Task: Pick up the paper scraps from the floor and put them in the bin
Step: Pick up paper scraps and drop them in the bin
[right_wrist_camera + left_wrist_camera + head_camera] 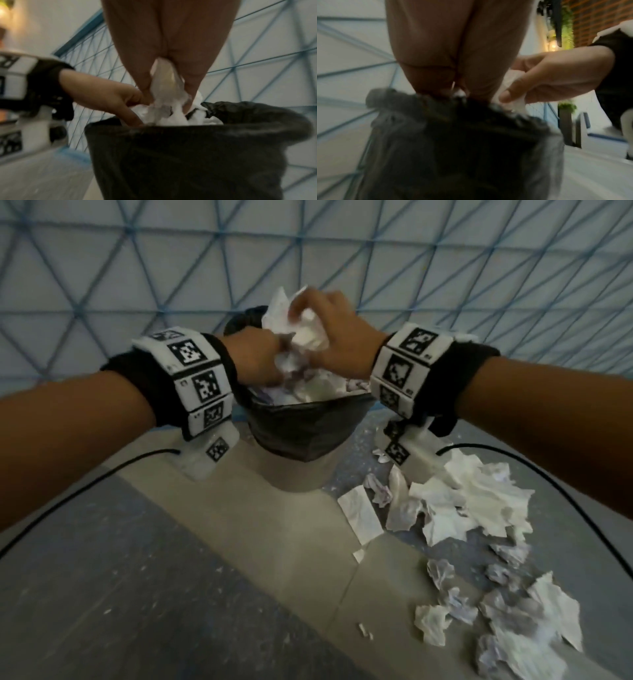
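Over on the left, the person's left hand (255, 359) is at the bin's mouth, its fingers curled down into the crumpled paper wad (305, 337) that sits heaped above the rim, so that grip is closed on paper; the right wrist view shows those fingers dug in beside the white mass. A banded cuff with black-and-white square markers (198, 378) wraps that wrist, with a black cable (85, 491) trailing off it toward the floor. In the middle stands the bin (301, 474), lined with a black bag (308, 429) folded over its rim and already packed with white paper to the top. The right hand (337, 337) comes in from the other side, a little higher than the left, its fingers and thumb pinching the same wad from above, so this grip too is clenched on paper. The two hands are nearly touching over the bin. Farther right, a scatter of paper scraps (472, 508) lies on the floor (171, 577) just beside the bin's base, torn sheets and crumpled balls running in a loose line toward the near right corner. Behind everything, a pale wall carries a blue triangle pattern (445, 251).
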`<state>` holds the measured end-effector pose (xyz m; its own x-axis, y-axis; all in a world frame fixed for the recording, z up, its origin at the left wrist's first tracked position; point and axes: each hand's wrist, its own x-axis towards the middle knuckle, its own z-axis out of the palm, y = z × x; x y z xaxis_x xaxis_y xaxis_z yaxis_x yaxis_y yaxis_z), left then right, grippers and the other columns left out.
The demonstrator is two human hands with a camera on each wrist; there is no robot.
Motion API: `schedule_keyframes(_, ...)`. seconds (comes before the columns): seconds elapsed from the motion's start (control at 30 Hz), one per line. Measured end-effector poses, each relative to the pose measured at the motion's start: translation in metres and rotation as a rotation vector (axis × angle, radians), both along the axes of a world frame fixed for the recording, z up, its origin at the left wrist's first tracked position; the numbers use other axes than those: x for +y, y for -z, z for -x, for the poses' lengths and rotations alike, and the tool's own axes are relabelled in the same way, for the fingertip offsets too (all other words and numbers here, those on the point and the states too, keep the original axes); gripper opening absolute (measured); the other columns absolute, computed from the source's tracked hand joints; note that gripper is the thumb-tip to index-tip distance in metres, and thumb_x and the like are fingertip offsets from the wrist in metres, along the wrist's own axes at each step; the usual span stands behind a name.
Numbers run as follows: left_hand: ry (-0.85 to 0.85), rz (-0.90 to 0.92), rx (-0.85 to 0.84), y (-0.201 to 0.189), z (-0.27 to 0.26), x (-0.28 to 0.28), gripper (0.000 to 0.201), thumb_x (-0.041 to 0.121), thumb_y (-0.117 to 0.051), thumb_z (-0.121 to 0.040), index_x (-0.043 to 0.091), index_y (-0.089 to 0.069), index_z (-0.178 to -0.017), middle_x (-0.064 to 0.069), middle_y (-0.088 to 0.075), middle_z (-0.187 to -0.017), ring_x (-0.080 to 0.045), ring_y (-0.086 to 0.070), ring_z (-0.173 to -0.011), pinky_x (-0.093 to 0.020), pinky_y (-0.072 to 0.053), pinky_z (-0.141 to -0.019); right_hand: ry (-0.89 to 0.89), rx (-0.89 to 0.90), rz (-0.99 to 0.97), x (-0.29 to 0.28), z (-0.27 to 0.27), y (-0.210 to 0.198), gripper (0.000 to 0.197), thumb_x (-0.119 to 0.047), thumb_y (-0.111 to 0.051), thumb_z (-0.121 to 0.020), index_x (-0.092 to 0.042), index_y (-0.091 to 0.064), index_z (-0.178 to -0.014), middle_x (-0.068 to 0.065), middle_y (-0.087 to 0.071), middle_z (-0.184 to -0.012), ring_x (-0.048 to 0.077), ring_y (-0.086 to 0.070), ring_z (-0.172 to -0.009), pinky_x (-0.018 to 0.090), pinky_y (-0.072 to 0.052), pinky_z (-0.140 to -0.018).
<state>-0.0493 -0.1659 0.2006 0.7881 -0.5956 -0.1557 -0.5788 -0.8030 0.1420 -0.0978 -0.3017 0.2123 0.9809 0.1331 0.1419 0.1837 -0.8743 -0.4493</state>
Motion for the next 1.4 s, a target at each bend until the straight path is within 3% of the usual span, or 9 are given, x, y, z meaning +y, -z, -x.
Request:
schedule_keyframes(0.13, 0.02, -0.057, 0.195, -0.005, -0.004, 0.015, 0.03, 0.023, -0.057, -0.089, 0.002, -0.065, -0.108, -0.015, -0.064, -0.105, -0.021, -0.051, -0.09, -0.025, -0.041, -0.071, -0.111, 0.223, 0.279, 0.009, -0.011, 0.014, 0.04, -0.019, -0.056, -0.086, -0.017, -0.051, -0.126, 0.016, -0.039, -0.138, 0.03, -0.038, -0.13, 0.041, -0.032, -0.11)
schedule_keyframes(0.33, 0.126, 0.026, -0.111, -0.001, -0.007, 0.021, 0.032, 0.017, -0.066, -0.081, 0.015, -0.067, -0.112, -0.01, -0.064, -0.115, -0.025, -0.056, -0.1, -0.032, -0.043, -0.086, -0.02, 0.548, 0.416, -0.001, -0.009, 0.028, 0.038, -0.027, -0.044, -0.095, -0.01, -0.052, -0.127, 0.014, -0.051, -0.137, 0.031, -0.046, -0.127, 0.034, -0.037, -0.104)
schedule_keyframes(0.47, 0.192, -0.225, 0.026, 0.012, -0.005, 0.007, 0.035, 0.019, -0.052, -0.09, 0.016, -0.059, -0.124, -0.01, -0.057, -0.132, -0.029, -0.053, -0.12, -0.035, -0.04, -0.105, 0.04, 0.677, 0.24, -0.007, -0.009, 0.023, 0.043, -0.032, -0.048, -0.092, -0.007, -0.051, -0.127, 0.015, -0.05, -0.136, 0.033, -0.047, -0.125, 0.032, -0.039, -0.098)
schedule_keyframes(0.63, 0.131, -0.24, -0.135, -0.013, 0.002, 0.001, 0.033, 0.013, -0.046, -0.092, 0.013, -0.062, -0.121, -0.013, -0.06, -0.128, -0.034, -0.055, -0.114, -0.041, -0.042, -0.1, 0.109, 0.384, -0.011, -0.023, 0.019, -0.013, 0.026, -0.043, -0.052, -0.088, -0.029, -0.066, -0.105, -0.001, -0.056, -0.13, 0.015, -0.051, -0.114, 0.021, -0.033, -0.09)
schedule_keyframes(0.73, 0.166, 0.009, -0.453, -0.035, 0.019, -0.004, 0.036, 0.009, -0.043, -0.088, 0.006, -0.061, -0.12, -0.023, -0.061, -0.124, -0.043, -0.057, -0.106, -0.051, -0.047, -0.095, 0.118, 0.14, -0.136, -0.044, 0.051, -0.018, 0.031, -0.031, -0.048, -0.092, -0.025, -0.06, -0.12, -0.003, -0.057, -0.131, 0.011, -0.051, -0.119, 0.016, -0.033, -0.091)
schedule_keyframes(0.83, 0.361, 0.339, -0.447, -0.04, 0.061, -0.032, 0.046, 0.009, -0.036, -0.076, 0.001, -0.063, -0.113, -0.024, -0.056, -0.126, -0.041, -0.051, -0.116, -0.049, -0.037, -0.104, 0.27, 0.024, -0.273, -0.078, 0.086, 0.002, 0.038, -0.019, -0.05, -0.087, -0.02, -0.055, -0.125, 0.003, -0.055, -0.133, 0.011, -0.051, -0.116, 0.016, -0.035, -0.095)
schedule_keyframes(1.0, 0.654, 0.42, -0.049, 0.039, 0.142, -0.098, 0.031, 0.008, -0.049, -0.079, 0.018, -0.062, -0.106, -0.006, -0.05, -0.129, -0.024, -0.044, -0.122, -0.042, -0.037, -0.106, 0.573, 0.129, -0.17, -0.155, 0.166, 0.076, 0.037, -0.004, -0.053, -0.08, 0.0, -0.052, -0.117, 0.021, -0.055, -0.121, 0.028, -0.053, -0.105, 0.022, -0.037, -0.088)
schedule_keyframes(1.23, 0.909, -0.219, 0.278, 0.17, 0.223, -0.14, 0.057, 0.02, -0.055, -0.088, 0.028, -0.033, -0.139, -0.009, -0.011, -0.156, -0.031, -0.016, -0.142, -0.044, -0.029, -0.114, 0.754, 1.022, 0.226, -0.212, 0.299, 0.187, 0.079, -0.038, -0.064, -0.081, -0.026, -0.019, -0.144, 0.018, -0.022, -0.149, 0.037, -0.032, -0.135, 0.044, -0.031, -0.112)
schedule_keyframes(1.4, 0.945, -0.337, 0.27, 0.204, 0.243, -0.156, 0.082, 0.035, -0.065, -0.081, 0.041, -0.012, -0.144, -0.005, 0.012, -0.159, -0.038, 0.004, -0.145, -0.056, -0.023, -0.113, 0.88, 1.018, -0.002, -0.229, 0.319, 0.213, 0.111, -0.055, -0.071, -0.068, -0.04, 0.008, -0.144, 0.016, 0.012, -0.157, 0.038, 0.0, -0.145, 0.052, -0.017, -0.116)
